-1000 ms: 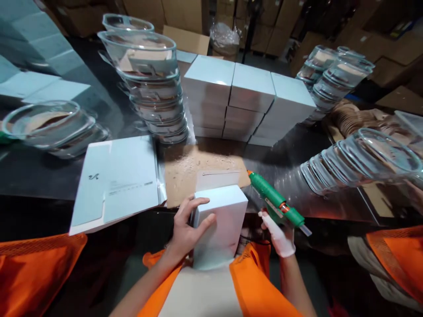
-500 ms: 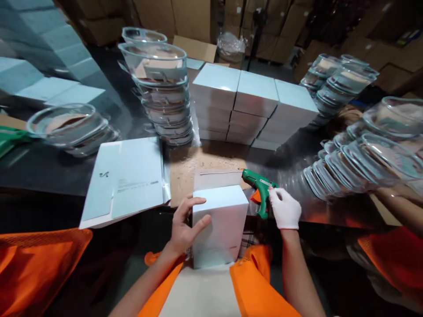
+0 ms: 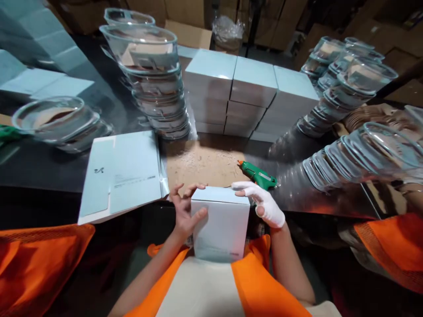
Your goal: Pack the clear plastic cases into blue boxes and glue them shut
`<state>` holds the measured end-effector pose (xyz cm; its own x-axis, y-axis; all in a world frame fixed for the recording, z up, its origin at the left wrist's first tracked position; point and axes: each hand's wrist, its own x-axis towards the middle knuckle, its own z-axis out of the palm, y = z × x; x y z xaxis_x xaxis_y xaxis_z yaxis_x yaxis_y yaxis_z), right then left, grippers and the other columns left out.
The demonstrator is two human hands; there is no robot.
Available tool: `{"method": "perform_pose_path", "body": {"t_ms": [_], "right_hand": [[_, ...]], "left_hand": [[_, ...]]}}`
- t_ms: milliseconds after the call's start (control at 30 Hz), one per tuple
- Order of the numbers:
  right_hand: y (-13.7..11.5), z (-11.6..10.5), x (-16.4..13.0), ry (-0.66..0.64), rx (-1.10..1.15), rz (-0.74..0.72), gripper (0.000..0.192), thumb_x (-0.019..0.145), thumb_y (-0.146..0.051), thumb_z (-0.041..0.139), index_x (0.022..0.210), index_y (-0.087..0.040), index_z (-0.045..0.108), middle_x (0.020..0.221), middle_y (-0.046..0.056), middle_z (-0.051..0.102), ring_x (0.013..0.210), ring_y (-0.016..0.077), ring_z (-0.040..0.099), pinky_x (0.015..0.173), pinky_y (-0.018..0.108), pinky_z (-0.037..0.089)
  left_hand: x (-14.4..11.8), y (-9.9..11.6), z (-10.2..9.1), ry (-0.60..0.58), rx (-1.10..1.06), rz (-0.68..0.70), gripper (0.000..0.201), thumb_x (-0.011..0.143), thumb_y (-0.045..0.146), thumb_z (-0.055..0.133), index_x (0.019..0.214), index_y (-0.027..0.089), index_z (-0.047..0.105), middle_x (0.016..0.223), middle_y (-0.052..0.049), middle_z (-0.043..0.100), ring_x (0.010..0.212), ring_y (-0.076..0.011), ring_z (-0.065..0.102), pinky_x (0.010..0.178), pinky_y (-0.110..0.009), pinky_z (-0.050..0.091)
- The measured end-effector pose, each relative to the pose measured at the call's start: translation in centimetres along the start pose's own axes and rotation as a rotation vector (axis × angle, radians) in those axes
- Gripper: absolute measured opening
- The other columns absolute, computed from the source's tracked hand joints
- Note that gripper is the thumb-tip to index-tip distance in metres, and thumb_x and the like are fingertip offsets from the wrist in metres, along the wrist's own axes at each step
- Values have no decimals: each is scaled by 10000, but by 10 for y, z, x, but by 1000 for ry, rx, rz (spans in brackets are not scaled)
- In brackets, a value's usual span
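Note:
A white carton box (image 3: 220, 229) stands upright against my front, its top flap folded down over the opening. My left hand (image 3: 185, 213), bare, grips its left side, thumb on the front face and fingers by the top rear edge. My right hand (image 3: 264, 204), in a white glove with bare fingertips, holds the top right edge with its fingers over the flap. Just beyond that hand a green hot glue gun (image 3: 259, 175) with an orange tip lies on the table, untouched.
A brown cardboard sheet (image 3: 205, 163) lies ahead. Flat folded cartons (image 3: 124, 174) are at the left. Finished-looking white boxes (image 3: 229, 88) are stacked behind. Glass dishes stand in a tall left stack (image 3: 157, 83) and a leaning right row (image 3: 357, 154). People in orange vests are on both sides.
My right hand has let go of the glue gun, now lying on the table, and moved left onto the box. The raised flap with its line of glue is folded down.

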<state>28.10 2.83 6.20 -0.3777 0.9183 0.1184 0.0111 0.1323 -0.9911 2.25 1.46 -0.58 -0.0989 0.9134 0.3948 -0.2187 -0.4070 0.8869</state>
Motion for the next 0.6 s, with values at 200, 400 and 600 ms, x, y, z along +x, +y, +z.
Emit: {"method": "perform_pose_path", "body": {"t_ms": [200,400,600], "right_hand": [[-12,4,6,-162,-380,-210,349,996,-471,728,1301,-301,744,1468,121,670,1363,273,634,1180,488,486],[-5,8,6,-156,-363,-228,222,1039,-417,667,1196,-295,765,1425,113,699,1308,265,679,1124,477,542],[15,8,-33,277,-258,-85,916,896,-755,690,1659,-432,298,1733,133,329,1536,397,457,1143,645,509]], "left_hand": [[3,2,-5,-86,53,11,179,874,350,838,969,232,743,1167,-77,696,1217,-263,677,1059,-416,543],[6,8,2,-133,20,27,178,893,367,824,977,223,763,1068,-90,758,1111,-274,724,1058,-496,557],[31,24,-7,141,9,52,201,888,387,834,990,229,766,1105,-97,762,1173,-278,705,1063,-443,533]]}}
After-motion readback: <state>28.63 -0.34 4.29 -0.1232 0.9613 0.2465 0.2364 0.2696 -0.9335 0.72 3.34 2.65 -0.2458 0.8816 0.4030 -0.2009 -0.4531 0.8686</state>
